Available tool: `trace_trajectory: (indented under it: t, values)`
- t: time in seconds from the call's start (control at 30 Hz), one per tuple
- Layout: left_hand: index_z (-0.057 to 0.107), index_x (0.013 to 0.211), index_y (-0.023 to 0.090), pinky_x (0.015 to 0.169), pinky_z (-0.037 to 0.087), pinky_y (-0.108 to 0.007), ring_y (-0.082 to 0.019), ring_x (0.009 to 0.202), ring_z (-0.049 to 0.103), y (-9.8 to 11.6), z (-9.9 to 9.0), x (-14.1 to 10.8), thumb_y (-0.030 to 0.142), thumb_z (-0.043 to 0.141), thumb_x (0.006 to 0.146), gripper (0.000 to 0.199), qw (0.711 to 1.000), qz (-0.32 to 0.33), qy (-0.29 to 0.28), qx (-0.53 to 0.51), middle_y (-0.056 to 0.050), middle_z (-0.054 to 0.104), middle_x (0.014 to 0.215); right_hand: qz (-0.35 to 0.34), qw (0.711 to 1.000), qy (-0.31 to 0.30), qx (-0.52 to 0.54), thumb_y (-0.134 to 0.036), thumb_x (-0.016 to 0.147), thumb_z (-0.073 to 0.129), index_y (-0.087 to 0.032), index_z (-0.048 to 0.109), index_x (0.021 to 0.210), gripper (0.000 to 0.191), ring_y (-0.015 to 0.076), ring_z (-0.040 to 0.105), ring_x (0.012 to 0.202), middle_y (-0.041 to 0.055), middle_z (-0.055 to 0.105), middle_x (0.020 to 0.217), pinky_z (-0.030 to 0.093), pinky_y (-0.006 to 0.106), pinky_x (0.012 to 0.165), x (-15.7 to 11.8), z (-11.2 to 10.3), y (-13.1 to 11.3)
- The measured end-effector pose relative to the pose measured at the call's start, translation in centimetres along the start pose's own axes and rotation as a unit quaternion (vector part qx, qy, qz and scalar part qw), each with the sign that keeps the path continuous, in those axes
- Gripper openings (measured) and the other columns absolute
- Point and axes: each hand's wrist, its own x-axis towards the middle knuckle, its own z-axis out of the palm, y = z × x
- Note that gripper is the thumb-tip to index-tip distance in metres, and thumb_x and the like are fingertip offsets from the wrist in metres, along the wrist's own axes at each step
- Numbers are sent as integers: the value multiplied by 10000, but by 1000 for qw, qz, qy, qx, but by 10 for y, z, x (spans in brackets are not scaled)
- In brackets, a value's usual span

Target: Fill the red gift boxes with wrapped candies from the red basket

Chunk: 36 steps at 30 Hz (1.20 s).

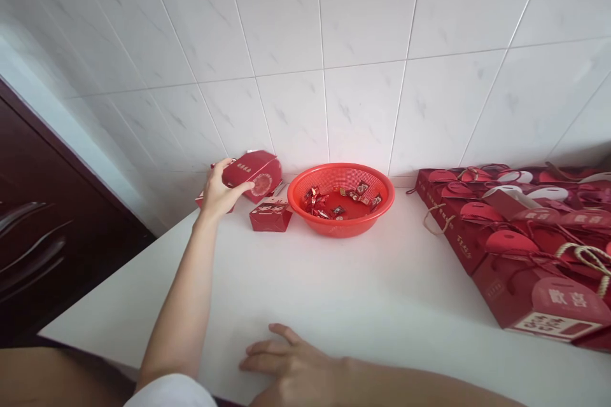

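Carton [254, 174], dark red with pale lettering, is in the head view near the tiled wall [363, 108], at the back left of the white table [363, 292]. Its longer extent runs roughly left to right, rising a little toward the right. The lettered panel faces mostly upward, while the panel with a round pale pattern is turned toward the camera and to the right. The left hand [220, 189] grasps it at its left end, thumb laid toward the patterned panel and fingers over the far side. Whether its underside rests on something I cannot tell.

Just below and to the right of it sits a small box [270, 217], upright on the table and right beside an orange-red basket [342, 227]. Wrapped sweets [317, 205] lie in the basket, clustered at the left and right with bare floor between. Another red box [199, 201] is partly hidden behind the left hand.

The right hand [298, 362] is at the near edge, empty, its fingers loosely spread and pointing left; whether it touches the table is unclear. Rows of red gift boxes [494, 286] with cord handles [585, 255] fill the right side, and a dark red door [48, 216] stands at the far left.
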Motion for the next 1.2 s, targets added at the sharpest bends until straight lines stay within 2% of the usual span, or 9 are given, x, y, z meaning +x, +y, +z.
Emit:
trace_trajectory:
  t: [0.07,0.17,0.27,0.37,0.6,0.83,0.93,1.03,1.2]
  values:
    - [484,1376,292,1091,448,-506,-351,1346,487,9,-4,-6,451,804,649,810,979,65,-72,-178,-107,518,1441,75,984,95,132,-395,948,581,-201,700,975,230,200,626,1168,100,691,1191,420,376,1092,11,-22,0]
    - [486,1383,345,1087,457,-496,-345,1382,454,18,3,-19,471,825,652,816,906,129,-197,-352,-80,513,1469,241,889,285,265,-382,940,549,-207,644,950,200,179,658,909,57,702,946,514,329,874,26,-73,6]
    - [503,1387,375,1115,429,-499,-344,1413,423,27,21,-32,399,861,653,817,847,173,-280,-416,-69,496,1497,273,783,479,288,-457,934,548,-219,560,854,252,162,599,808,7,616,820,498,311,795,30,-131,16]
    - [505,1401,371,1119,422,-505,-346,1425,408,40,37,-45,344,870,664,822,806,209,-359,-421,-73,462,1531,287,735,561,249,-502,915,582,-231,525,852,284,144,574,766,-14,574,822,498,302,774,23,-176,19]
    - [392,1494,389,1189,348,-513,-323,1450,377,71,46,-75,288,851,718,907,828,227,-428,-281,-56,359,1603,415,803,415,100,-553,718,779,-305,492,1272,672,267,604,1090,80,582,1318,537,389,811,-1,-220,4]
    - [274,1564,313,1199,315,-510,-350,1484,308,76,28,-81,481,873,651,1105,838,207,-486,-133,-97,306,1629,459,859,226,7,-379,797,665,-216,517,1254,506,207,639,748,52,685,944,495,319,618,-6,-233,-11]
    - [406,1516,278,1133,399,-484,-362,1428,402,87,16,-87,653,696,778,878,844,168,-503,-82,-103,420,1570,451,866,210,45,-195,768,561,-223,570,1137,370,162,592,610,4,669,807,443,274,524,-3,-229,-15]
    - [583,1377,275,1025,484,-423,-315,1247,587,102,12,-95,622,403,967,567,875,146,-459,-45,-73,646,1340,411,883,221,60,-105,688,530,-234,621,1065,409,150,564,597,-4,662,795,406,252,496,-1,-222,-14]
    - [629,1307,270,814,540,-343,-284,1029,670,111,16,-105,549,543,916,488,911,125,-392,2,-53,721,1076,348,907,231,60,-63,647,496,-258,652,1101,518,160,606,709,3,690,921,451,245,553,-3,-220,-13]
